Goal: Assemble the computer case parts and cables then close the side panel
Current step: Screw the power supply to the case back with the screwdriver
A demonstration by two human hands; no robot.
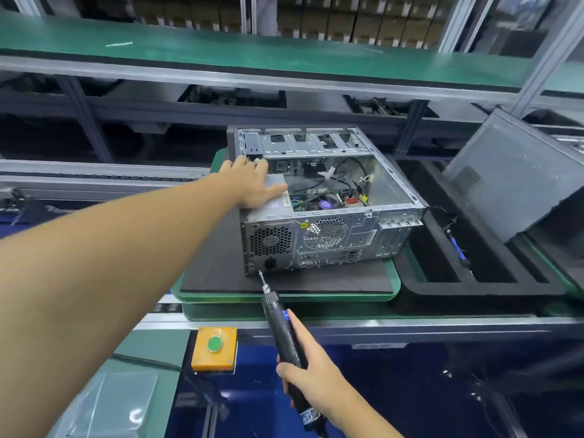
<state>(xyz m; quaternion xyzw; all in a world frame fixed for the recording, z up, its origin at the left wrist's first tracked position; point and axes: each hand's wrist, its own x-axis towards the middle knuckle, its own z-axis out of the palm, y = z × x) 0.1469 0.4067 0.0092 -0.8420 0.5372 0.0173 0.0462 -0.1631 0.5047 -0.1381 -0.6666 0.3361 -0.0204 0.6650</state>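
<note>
Head view: driver (282,324) tip at case (335,241) rear, lower-left.
Axis: away from you.
Fingers: right hand (308,376) grips driver; left hand (252,184) flat on case.

One computer case (331,241), one screwdriver (282,327), two hands (252,183) (305,373)

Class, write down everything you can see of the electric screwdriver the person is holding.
The electric screwdriver is a slim black barrel with a blue mark near the front, a silvery knurled collar and a thin metal bit; a white label sits at its rear end. The right hand grips its rear half. It slants up and away, bit tip at the lower left corner of the rear panel of the computer case, near the power socket; contact is unclear.
</note>
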